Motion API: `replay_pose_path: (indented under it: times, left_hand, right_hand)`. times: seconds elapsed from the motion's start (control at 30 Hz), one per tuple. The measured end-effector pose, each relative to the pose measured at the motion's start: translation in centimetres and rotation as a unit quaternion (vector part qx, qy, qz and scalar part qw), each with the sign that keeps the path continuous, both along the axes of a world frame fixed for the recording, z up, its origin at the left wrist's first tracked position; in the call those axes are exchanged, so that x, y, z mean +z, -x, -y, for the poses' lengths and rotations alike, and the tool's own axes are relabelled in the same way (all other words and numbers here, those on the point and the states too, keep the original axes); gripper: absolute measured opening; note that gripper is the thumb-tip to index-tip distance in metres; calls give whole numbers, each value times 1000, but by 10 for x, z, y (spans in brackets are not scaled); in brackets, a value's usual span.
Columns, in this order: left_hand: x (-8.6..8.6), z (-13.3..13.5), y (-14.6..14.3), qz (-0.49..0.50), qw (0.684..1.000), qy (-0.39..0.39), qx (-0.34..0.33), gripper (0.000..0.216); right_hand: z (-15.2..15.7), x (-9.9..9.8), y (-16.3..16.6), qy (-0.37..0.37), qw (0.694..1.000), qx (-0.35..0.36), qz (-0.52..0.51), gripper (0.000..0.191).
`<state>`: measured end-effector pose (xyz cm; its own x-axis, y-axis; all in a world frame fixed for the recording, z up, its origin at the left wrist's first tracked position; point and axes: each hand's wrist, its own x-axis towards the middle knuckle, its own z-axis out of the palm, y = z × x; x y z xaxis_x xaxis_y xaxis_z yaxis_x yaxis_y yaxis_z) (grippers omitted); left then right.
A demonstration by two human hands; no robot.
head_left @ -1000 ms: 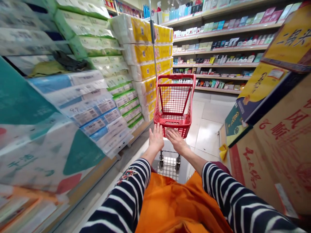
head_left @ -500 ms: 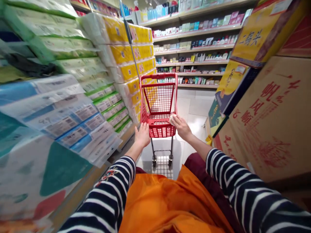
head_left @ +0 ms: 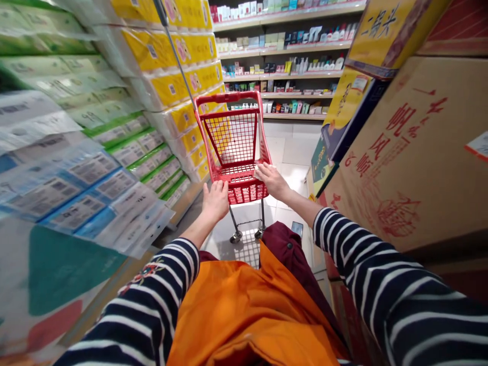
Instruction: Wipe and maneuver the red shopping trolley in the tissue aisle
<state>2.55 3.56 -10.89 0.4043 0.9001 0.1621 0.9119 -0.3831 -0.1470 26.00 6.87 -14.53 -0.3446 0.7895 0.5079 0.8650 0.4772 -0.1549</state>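
Observation:
A small red shopping cart (head_left: 249,195) with a plastic mesh basket and grey legs on casters stands in front of me, turned slightly. My left hand (head_left: 215,200) has its fingers curled over the left corner of the near rim. At the opposite side, my right hand (head_left: 273,181) presses a crumpled white cloth or tissue (head_left: 259,171) against the right rim; the fingers cover most of it. The cart's mesh back panel (head_left: 234,137) and its red top bar rise beyond both hands. I see nothing inside the basket.
Stacked green tissue packs (head_left: 148,155) and yellow-wrapped paper packs (head_left: 171,89) line the left. Cardboard cartons (head_left: 415,152) and yellow boxes (head_left: 345,96) crowd the right. Shelves of cosmetics (head_left: 282,94) stand ahead. A phone-like flat object (head_left: 297,229) lies low beside my knee.
My view has shifted, so the cart and both hands sit further left and a little higher. The cart looks slightly rotated. The phone-like object has come into sight by my knee.

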Motion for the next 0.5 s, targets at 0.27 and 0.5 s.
replay_pose_path:
  times: [0.27,0.5]
  left_hand:
    - [6,10,-21,14,1000,1,-4,57]
    - [23,17,-25,3,997,-4,-83,31]
  right_hand:
    - [11,-10,28,-18,999,26,-10,39]
    - [19,-2,-10,-23,991,130,19,36]
